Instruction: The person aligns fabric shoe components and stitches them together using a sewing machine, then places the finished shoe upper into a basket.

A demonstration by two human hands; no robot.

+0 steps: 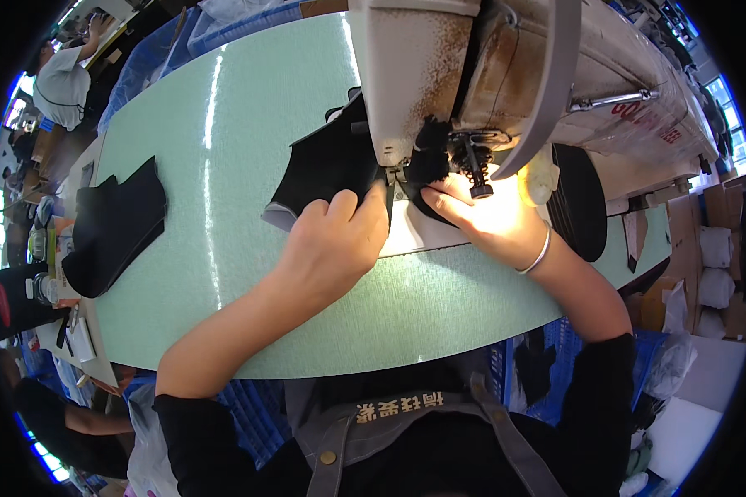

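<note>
A sewing machine [423,74] stands over the pale green table, its presser foot [396,176] down by a black fabric piece [327,166]. Left of the foot, my left hand [336,240] grips the near edge of that piece, its index finger reaching close to the foot and the other fingers curled. On the right side, my right hand [497,219] pinches black material beside the foot, thumb and fingers close together under the lamp's glare. A pale edge shows at the piece's left corner. Whether both hands hold one joined piece is hidden by the machine head.
Another black cut piece [120,232] lies on the table's left side. Black stitched pieces [580,203] rest right of the machine. Blue crates [240,21] stand beyond the far edge, and a person [62,83] works at the far left. Boxes and wrapped bundles stand right.
</note>
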